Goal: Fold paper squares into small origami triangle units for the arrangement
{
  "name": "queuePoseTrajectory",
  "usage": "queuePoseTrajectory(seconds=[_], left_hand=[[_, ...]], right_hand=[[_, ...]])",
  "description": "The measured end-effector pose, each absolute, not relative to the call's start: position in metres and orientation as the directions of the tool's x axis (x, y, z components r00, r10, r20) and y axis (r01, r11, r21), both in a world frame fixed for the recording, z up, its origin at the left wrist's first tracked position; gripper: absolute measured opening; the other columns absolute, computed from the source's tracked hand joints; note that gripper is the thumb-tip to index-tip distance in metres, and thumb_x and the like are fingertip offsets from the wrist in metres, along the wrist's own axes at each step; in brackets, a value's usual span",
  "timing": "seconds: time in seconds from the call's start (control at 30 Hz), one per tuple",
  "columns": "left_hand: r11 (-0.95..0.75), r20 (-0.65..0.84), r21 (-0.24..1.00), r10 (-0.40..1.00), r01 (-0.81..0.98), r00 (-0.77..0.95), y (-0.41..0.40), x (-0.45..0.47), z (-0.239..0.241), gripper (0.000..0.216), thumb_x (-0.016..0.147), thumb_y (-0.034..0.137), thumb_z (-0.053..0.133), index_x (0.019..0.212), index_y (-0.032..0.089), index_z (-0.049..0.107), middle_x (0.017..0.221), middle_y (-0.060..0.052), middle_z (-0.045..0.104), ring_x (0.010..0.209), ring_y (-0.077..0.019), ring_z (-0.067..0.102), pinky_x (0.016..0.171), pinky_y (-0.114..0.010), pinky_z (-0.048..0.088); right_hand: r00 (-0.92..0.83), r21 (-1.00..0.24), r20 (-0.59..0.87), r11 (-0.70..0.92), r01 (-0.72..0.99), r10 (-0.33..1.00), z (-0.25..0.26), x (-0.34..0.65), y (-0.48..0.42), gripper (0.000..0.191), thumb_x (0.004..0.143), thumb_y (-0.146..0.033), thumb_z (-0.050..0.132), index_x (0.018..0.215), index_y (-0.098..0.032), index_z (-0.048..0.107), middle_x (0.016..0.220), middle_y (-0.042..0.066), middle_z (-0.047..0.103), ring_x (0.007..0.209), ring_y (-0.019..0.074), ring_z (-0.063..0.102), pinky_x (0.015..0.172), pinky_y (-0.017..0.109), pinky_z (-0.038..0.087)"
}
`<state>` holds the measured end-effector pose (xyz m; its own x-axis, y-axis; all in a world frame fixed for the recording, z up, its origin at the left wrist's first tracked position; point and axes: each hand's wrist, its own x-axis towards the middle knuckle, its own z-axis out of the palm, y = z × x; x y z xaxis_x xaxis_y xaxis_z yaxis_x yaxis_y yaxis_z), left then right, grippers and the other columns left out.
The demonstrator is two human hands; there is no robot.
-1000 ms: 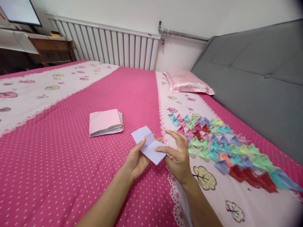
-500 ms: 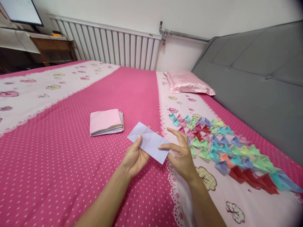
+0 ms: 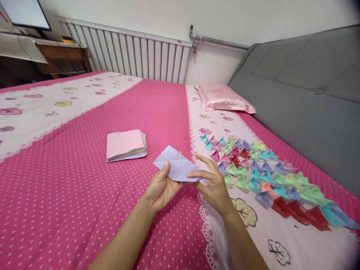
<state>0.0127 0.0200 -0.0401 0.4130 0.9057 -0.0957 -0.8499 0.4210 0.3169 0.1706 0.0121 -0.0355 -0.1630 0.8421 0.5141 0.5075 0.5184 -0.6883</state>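
Two bare hands above a patterned bed. Nearest, the left hand (image 3: pixel 161 189) has its grip pinching a creased sheet of lavender paper (image 3: pixel 176 163), thumb on the upper face and fingers beneath. The right hand (image 3: pixel 213 187) has its grip closed lightly on the paper's pointed right end, one finger lying on top and another raised clear. Below, the bed (image 3: pixel 70 202) carries a magenta cover with white dots, bordered on either side by pale, lace-edged bands printed with trees. Beyond the left hand lies a neat stack of coloured paper (image 3: pixel 125 145), pink uppermost. To the right, small folded paper shapes (image 3: pixel 257 174) in blue, green, red, pink and yellow stand in close rows on the pale band. Farther back, a satin pink pillow (image 3: pixel 225 98) rests near the grey padded headboard (image 3: pixel 303 71). At the far edge, a white ribbed radiator (image 3: pixel 126 48) and a metal pipe (image 3: pixel 219 41) run along the white wall (image 3: pixel 135 11); at far left stands a lit monitor (image 3: pixel 25 13).
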Motion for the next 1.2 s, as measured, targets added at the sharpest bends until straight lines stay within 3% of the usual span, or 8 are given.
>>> queuePoseTrajectory(seconds=[0.23,0.3,0.43,0.63,1.0,1.2], left_hand=[[0.427,-0.093,0.418,0.898,-0.801,0.430,0.017,0.015,-0.043,0.029,0.084,0.025,0.042,0.105,0.009,0.054,0.112,-0.012,0.057,0.106,-0.0200,0.052,0.092,-0.032,0.042],[0.408,-0.095,0.487,0.904,-0.772,0.417,0.015,0.015,-0.043,0.027,0.080,0.019,0.050,0.105,0.010,0.054,0.112,-0.012,0.057,0.106,-0.0207,0.051,0.093,-0.032,0.041],[0.372,-0.084,0.618,0.907,-0.693,0.412,0.012,0.017,-0.045,0.044,0.069,0.002,0.058,0.111,0.013,0.052,0.109,-0.010,0.059,0.104,-0.0209,0.053,0.093,-0.031,0.042],[0.383,-0.154,0.638,0.913,-0.668,0.377,0.013,0.019,-0.046,0.037,0.070,0.003,0.057,0.107,0.009,0.055,0.104,-0.012,0.061,0.101,-0.0210,0.055,0.093,-0.031,0.042],[0.338,-0.149,0.718,0.928,-0.609,0.341,0.016,0.021,-0.049,0.028,0.070,0.011,0.060,0.098,0.011,0.060,0.100,-0.009,0.064,0.095,-0.0180,0.058,0.087,-0.028,0.046],[0.240,-0.130,0.813,0.963,-0.530,0.237,0.020,0.021,-0.051,0.023,0.067,0.022,0.065,0.088,0.012,0.063,0.088,-0.007,0.066,0.078,-0.0132,0.061,0.070,-0.020,0.050]], right_hand=[[0.008,-0.797,0.469,0.419,0.435,0.883,-0.038,0.159,0.010,0.012,0.074,-0.031,0.059,0.078,-0.021,0.065,0.103,0.006,0.057,0.098,0.0207,0.052,0.086,0.035,0.040],[0.069,-0.811,0.463,0.391,0.436,0.884,-0.039,0.156,0.009,0.012,0.072,-0.031,0.060,0.077,-0.019,0.062,0.097,0.006,0.059,0.095,0.0200,0.054,0.085,0.034,0.040],[0.151,-0.868,0.388,0.305,0.392,0.909,-0.042,0.152,0.006,0.017,0.069,-0.031,0.063,0.076,-0.018,0.054,0.094,0.006,0.059,0.089,0.0194,0.055,0.078,0.032,0.043],[0.239,-0.941,0.258,0.188,0.280,0.936,-0.046,0.150,0.006,0.034,0.063,-0.034,0.067,0.085,-0.019,0.046,0.084,0.003,0.059,0.075,0.0172,0.058,0.065,0.028,0.046],[0.121,-0.998,0.055,0.059,-0.028,0.991,-0.044,0.155,0.007,0.031,0.062,-0.034,0.068,0.082,-0.017,0.052,0.072,0.001,0.063,0.058,0.0131,0.058,0.055,0.024,0.045],[0.137,-0.995,-0.034,-0.021,-0.098,0.990,-0.045,0.156,0.009,0.030,0.060,-0.033,0.071,0.078,-0.016,0.054,0.060,-0.002,0.061,0.050,0.0105,0.057,0.050,0.020,0.044]])
